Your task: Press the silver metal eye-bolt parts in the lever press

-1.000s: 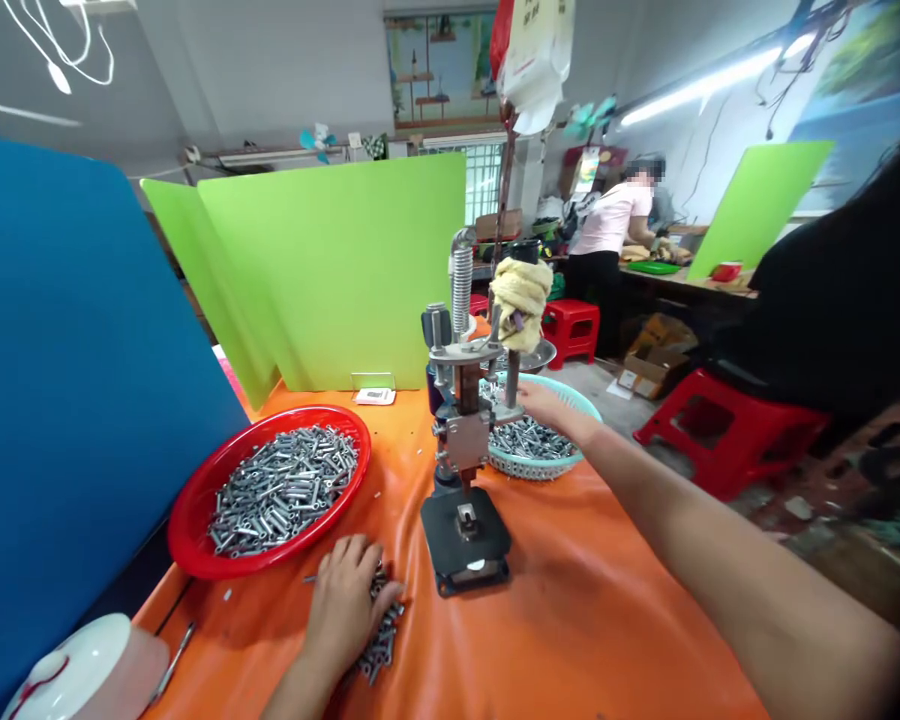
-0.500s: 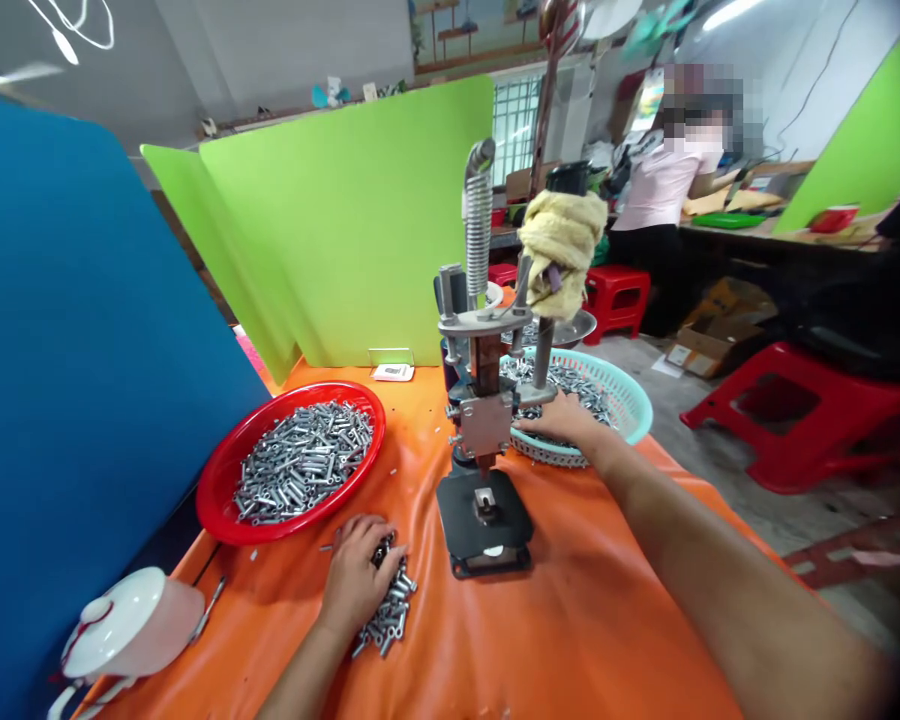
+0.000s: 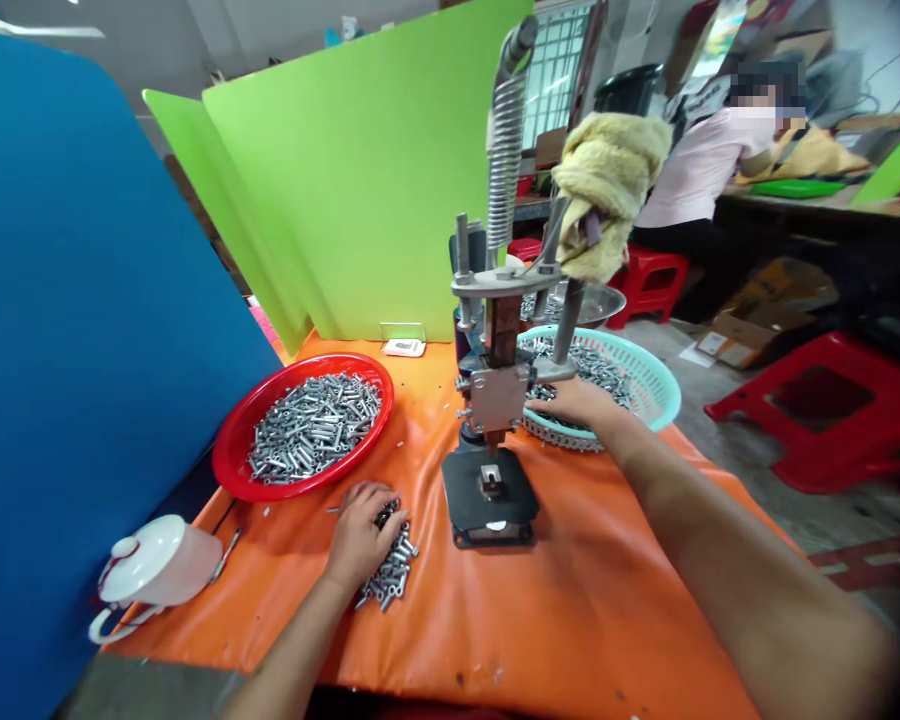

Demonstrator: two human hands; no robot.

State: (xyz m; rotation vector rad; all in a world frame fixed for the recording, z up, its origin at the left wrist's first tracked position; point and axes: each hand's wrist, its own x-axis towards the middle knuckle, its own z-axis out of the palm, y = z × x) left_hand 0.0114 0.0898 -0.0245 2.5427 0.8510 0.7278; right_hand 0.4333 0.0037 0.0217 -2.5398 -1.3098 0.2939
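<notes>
The hand press (image 3: pixel 495 380) stands upright near the middle of the orange surface (image 3: pixel 570 620), and everything else can be placed from it. Left of its black base plate (image 3: pixel 489 497), the left hand (image 3: pixel 361 535) lies palm-down on a loose heap of small metal pins (image 3: pixel 391 572), fingers (image 3: pixel 387 502) curled narrowly over them; whether it has one pinched cannot be told. Right of the press and just behind its column, the right hand (image 3: pixel 579 402) rests at the near rim of the teal basket (image 3: pixel 656 385), fingers bent in among the contents, and it is unclear whether they hold anything. The pins look like short, stiff steel pieces: light singly, smooth and likely slippery, prone to roll, so each is probably best taken across its shank between thumb and forefinger rather than by its ends. The teal basket holds a shallow layer of similar metal parts. Farther left of the press, the red basket (image 3: pixel 234 445) is heaped with many more of them. Well left of the press, at the surface's near corner, a white lidded cup (image 3: pixel 157 565) lies tilted on its side. A yellow cloth (image 3: pixel 607 190) is wrapped around the press's lever, up to the right of the coil spring (image 3: pixel 506 150).
</notes>
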